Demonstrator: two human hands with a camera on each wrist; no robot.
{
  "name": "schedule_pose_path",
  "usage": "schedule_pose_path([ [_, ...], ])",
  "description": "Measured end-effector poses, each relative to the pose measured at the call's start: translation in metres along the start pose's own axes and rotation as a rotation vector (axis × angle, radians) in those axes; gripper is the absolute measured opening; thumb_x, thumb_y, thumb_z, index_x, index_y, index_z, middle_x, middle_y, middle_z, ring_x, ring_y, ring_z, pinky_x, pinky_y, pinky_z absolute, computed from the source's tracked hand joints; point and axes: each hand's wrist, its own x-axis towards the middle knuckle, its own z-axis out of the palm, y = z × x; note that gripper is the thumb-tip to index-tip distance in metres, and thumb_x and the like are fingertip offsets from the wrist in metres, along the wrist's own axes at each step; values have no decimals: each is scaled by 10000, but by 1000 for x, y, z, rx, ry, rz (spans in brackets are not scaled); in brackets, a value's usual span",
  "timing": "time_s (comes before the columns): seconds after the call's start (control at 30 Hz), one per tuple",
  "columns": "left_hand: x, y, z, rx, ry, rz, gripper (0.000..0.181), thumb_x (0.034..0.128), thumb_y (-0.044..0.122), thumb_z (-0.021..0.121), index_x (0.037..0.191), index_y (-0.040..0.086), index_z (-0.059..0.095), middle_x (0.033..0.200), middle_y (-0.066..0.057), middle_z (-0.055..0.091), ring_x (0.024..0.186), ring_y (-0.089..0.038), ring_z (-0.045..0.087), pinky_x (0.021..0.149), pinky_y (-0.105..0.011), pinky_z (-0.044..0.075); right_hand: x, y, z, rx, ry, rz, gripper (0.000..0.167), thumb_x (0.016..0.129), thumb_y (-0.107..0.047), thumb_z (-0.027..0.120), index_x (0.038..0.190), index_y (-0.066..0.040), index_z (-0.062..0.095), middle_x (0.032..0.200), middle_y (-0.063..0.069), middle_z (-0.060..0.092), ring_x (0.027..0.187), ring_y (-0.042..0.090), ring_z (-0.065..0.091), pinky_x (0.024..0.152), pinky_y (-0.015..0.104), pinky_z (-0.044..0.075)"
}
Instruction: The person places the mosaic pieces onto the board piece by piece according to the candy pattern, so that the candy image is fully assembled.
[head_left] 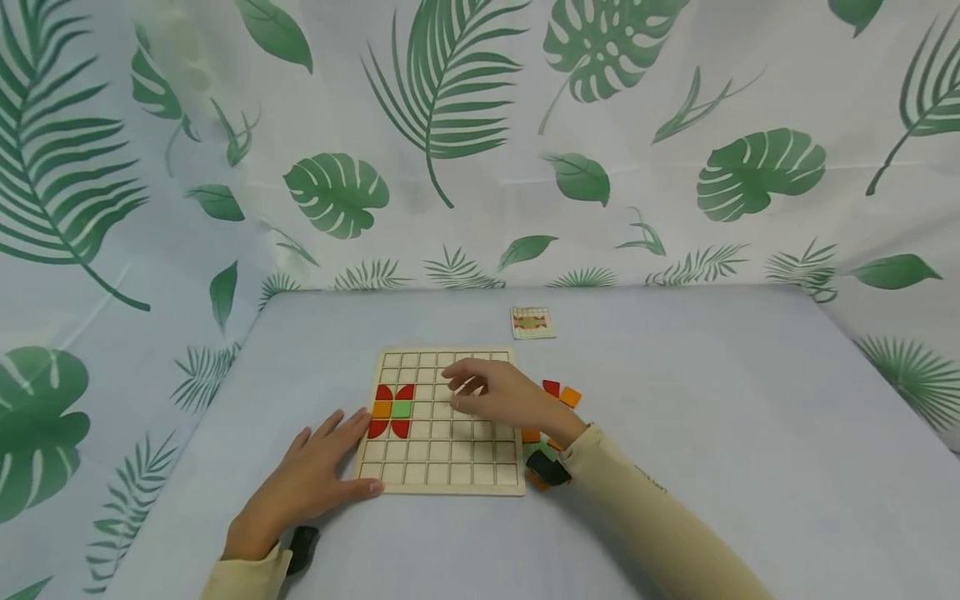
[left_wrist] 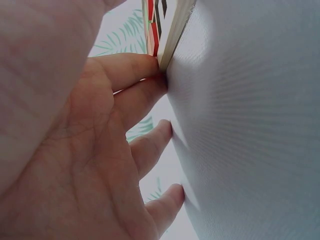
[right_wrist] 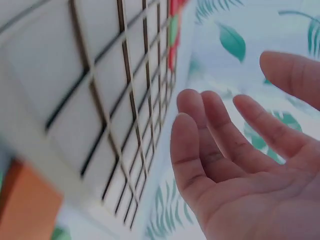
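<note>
A pale wooden grid board (head_left: 431,475) lies on the table. In its left columns sit several red quarter-round tiles (head_left: 378,428), an orange square tile (head_left: 382,409) and a green square tile (head_left: 401,409). My left hand (head_left: 318,471) rests along the board's left edge, fingers spread; the left wrist view shows fingertips touching the board's side and the cloth. Above the middle of the board hovers my right hand (head_left: 502,392), its fingers loosely bent. The right wrist view shows this hand (right_wrist: 240,165) with nothing in it, thumb apart from the fingers, beside the board's grid (right_wrist: 105,100).
Loose tiles lie right of the board, among them a red one (head_left: 551,388) and an orange one (head_left: 571,397); my right forearm partly covers others. A small pattern card (head_left: 532,323) lies behind the board. A leaf-printed curtain (head_left: 465,208) stands at the back.
</note>
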Motion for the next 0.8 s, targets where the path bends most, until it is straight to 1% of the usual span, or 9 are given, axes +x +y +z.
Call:
schedule_pose_path([
  [0.13,0,-1,0,-10,6,3,1037,859,536,864,1663,78,396,1702,-138,382,1591,-464,205,1220,-752,90,-10,-1,-14,14,27,19,454,1058,-182,691,1471,-11,608,1362,186,669,1193,251,676,992,414,557],
  [0.27,0,-3,0,-7,13,9,1048,856,546,864,1665,77,391,1702,-144,380,1588,-471,207,1215,-758,95,-19,0,-27,17,56,23,462,1065,-205,683,1489,-37,604,1400,189,652,1224,263,661,1056,461,523],
  [0.37,0,-3,-1,-5,15,14,1049,858,546,862,1666,75,387,1703,-145,378,1586,-474,208,1211,-762,98,-25,3,-35,9,83,23,451,1067,-208,680,1483,-45,613,1405,188,653,1229,269,657,1070,480,511],
  [0.47,0,-3,-1,-11,15,17,1048,858,548,861,1664,73,389,1703,-144,378,1587,-473,208,1212,-761,96,-32,7,-43,1,111,30,440,1070,-205,670,1467,-23,619,1407,198,649,1241,287,652,1079,498,504],
  [0.6,-1,-3,0,-24,8,22,1048,861,560,855,1662,68,392,1703,-145,376,1587,-475,205,1211,-763,91,-43,12,-55,-9,148,65,432,1071,-201,656,1456,-6,621,1411,213,642,1258,316,643,1081,519,509],
  [0.8,0,-4,1,-20,7,21,1040,861,544,861,1661,68,395,1705,-139,376,1590,-472,202,1211,-764,89,-51,21,-71,-33,190,132,407,1075,-194,654,1444,-24,630,1419,210,641,1279,330,626,1087,528,512],
])
